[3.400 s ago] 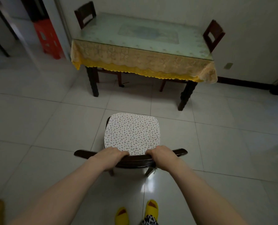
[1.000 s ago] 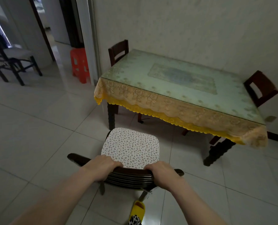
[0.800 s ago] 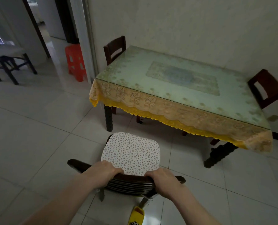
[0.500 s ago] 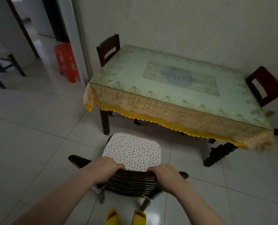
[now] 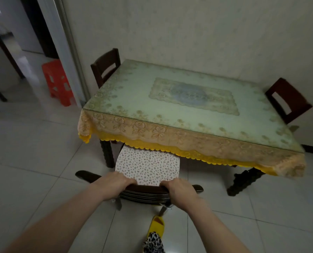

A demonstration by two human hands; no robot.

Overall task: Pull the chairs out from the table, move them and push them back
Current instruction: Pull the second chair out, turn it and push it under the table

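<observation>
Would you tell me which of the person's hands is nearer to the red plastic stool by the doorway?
Left. The left hand grips the chair backrest on the side toward the red plastic stool; the right hand grips it farther right, away from the stool.

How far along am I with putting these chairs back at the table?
Done: two dark wooden chairs, left and right, sit tucked against the cloth-covered table. In hand: left hand and right hand grip the cushioned chair's backrest, seat front under the yellow fringe. Left: push it fully in.

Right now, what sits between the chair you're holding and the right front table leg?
Nothing but bare floor tiles between the chair and table leg, per the head view.
</observation>
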